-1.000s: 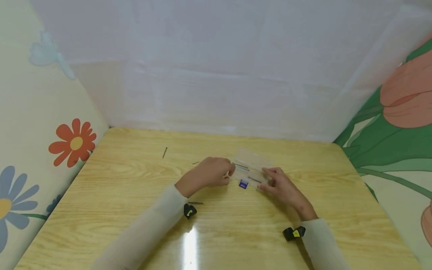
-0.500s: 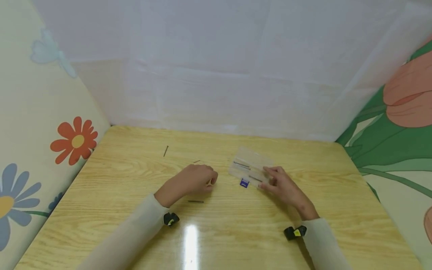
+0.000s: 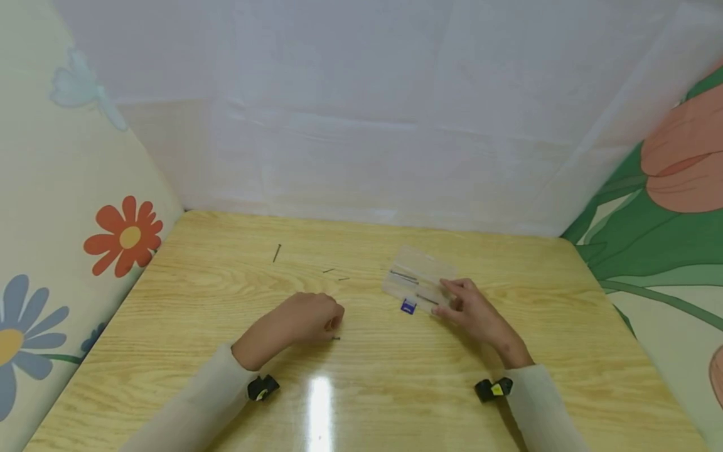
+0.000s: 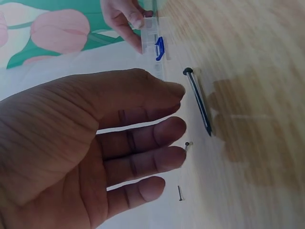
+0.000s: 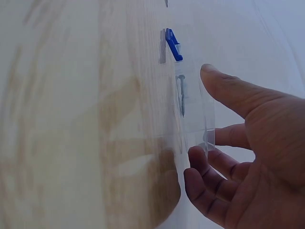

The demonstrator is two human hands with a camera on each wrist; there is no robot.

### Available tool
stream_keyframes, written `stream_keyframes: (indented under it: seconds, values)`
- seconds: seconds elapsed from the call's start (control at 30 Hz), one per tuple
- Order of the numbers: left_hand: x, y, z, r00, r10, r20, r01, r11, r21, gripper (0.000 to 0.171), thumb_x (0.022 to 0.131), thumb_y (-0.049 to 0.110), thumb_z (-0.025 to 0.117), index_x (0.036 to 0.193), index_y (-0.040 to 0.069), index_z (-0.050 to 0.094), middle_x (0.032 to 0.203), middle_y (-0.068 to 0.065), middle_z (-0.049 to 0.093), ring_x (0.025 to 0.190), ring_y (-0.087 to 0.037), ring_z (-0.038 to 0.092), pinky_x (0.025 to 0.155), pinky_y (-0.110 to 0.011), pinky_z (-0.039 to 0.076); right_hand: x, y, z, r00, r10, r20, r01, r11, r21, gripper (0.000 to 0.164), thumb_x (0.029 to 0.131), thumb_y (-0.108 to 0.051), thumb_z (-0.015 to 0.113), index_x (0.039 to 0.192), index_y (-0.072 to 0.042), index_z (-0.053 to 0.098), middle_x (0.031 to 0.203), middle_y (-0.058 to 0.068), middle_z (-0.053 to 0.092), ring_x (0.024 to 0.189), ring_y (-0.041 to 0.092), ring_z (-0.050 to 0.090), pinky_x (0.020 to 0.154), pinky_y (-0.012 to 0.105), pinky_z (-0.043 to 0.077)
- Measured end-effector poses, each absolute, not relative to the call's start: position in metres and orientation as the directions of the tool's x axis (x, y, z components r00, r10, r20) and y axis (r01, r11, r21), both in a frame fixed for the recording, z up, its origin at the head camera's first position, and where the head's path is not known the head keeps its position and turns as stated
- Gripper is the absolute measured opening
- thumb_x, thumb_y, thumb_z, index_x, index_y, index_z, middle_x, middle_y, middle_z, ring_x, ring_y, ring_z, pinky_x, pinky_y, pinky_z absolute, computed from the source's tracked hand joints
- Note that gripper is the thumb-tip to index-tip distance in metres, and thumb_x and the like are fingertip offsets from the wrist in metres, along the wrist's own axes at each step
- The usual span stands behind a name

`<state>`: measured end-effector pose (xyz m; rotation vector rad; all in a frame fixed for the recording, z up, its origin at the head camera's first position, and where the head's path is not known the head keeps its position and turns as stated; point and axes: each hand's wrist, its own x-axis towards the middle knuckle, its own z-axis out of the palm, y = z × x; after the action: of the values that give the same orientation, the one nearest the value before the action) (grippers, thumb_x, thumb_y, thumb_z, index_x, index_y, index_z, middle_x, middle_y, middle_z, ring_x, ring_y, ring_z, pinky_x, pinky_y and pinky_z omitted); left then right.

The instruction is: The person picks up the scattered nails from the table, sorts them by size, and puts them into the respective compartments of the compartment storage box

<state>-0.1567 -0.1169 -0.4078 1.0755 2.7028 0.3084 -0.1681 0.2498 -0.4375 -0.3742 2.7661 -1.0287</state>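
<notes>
My left hand (image 3: 307, 317) is low over the table, its fingers loosely bent with nothing between them. Close to its fingertips lies a large dark nail (image 4: 199, 102), mostly covered by the hand in the head view. My right hand (image 3: 471, 314) holds the near right side of a clear plastic box (image 3: 426, 267), thumb and fingers around its edge. Several long nails (image 3: 427, 299) lie in the box. A blue latch (image 5: 173, 45) sticks out from its front side.
Two small nails, one of them a thin nail (image 3: 329, 270), lie beyond my left hand. Another long nail (image 3: 277, 253) lies farther back at the left. The wooden table (image 3: 395, 389) meets a white sheet behind and flowered panels at the sides.
My left hand has moved away from the box, leftward and toward me, to the large nail. A second small nail behind it has come into view. The right hand keeps its place.
</notes>
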Motion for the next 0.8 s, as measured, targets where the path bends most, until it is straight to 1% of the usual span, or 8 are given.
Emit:
stream_keyframes:
  seconds: [0.1,0.3,0.43,0.5,0.63,0.8]
  values:
    - [-0.1519,-0.1213,-0.4063,-0.712,0.689,-0.136,0.638,0.716,0.284,0.015,0.091,0.010,0.075,0.083,0.019,0.066,0.077,0.013,0.055,0.066,-0.008,0.047,0.058,-0.030,0.043,-0.1684,0.2494,-0.4376,-0.953,-0.298,-0.058,-0.188,0.730,-0.657,0.072,0.098,-0.028,0.073,0.156,0.000,0.040,0.137,0.021,0.044,0.100,0.028,0.052,0.080,0.040,0.049]
    - [-0.1481,-0.1256,-0.4070,-0.704,0.699,-0.128,0.647,0.705,0.289,0.028,0.092,0.010,0.075,0.074,0.019,0.055,0.070,0.010,0.047,0.064,-0.009,0.040,0.057,-0.028,0.035,-0.1684,0.2495,-0.4388,-0.953,-0.300,-0.036,-0.205,0.730,-0.652,0.071,0.097,-0.025,0.074,0.154,0.002,0.041,0.134,0.022,0.046,0.099,0.027,0.053,0.078,0.037,0.049]
    - [-0.1477,-0.1260,-0.4102,-0.706,0.699,-0.117,0.643,0.701,0.308,0.030,0.091,0.004,0.070,0.072,0.020,0.053,0.069,0.010,0.046,0.062,-0.009,0.038,0.056,-0.027,0.032,-0.1685,0.2492,-0.4382,-0.954,-0.297,-0.046,-0.196,0.731,-0.653,0.072,0.097,-0.026,0.074,0.155,0.002,0.041,0.134,0.022,0.045,0.098,0.027,0.052,0.077,0.037,0.049]
    - [-0.1475,-0.1258,-0.4111,-0.709,0.697,-0.106,0.640,0.699,0.318,0.030,0.087,-0.001,0.066,0.070,0.020,0.053,0.068,0.010,0.046,0.061,-0.009,0.036,0.055,-0.027,0.030,-0.1685,0.2487,-0.4373,-0.955,-0.290,-0.054,-0.186,0.733,-0.655,0.072,0.097,-0.025,0.074,0.155,0.001,0.040,0.135,0.021,0.045,0.098,0.027,0.052,0.078,0.037,0.049]
    - [-0.1470,-0.1257,-0.4115,-0.711,0.697,-0.095,0.638,0.696,0.329,0.030,0.083,-0.005,0.061,0.068,0.019,0.051,0.066,0.009,0.044,0.060,-0.009,0.034,0.054,-0.027,0.030,-0.1688,0.2479,-0.4365,-0.956,-0.287,-0.064,-0.175,0.733,-0.658,0.072,0.097,-0.025,0.074,0.156,-0.001,0.040,0.136,0.020,0.044,0.099,0.027,0.052,0.080,0.039,0.049]
    - [-0.1469,-0.1250,-0.4123,-0.700,0.706,-0.103,0.652,0.692,0.312,0.032,0.081,-0.004,0.063,0.065,0.019,0.049,0.064,0.009,0.043,0.057,-0.007,0.033,0.054,-0.027,0.031,-0.1685,0.2477,-0.4363,-0.954,-0.292,-0.068,-0.178,0.734,-0.655,0.072,0.098,-0.026,0.073,0.156,0.001,0.039,0.136,0.021,0.044,0.098,0.026,0.053,0.078,0.038,0.049]
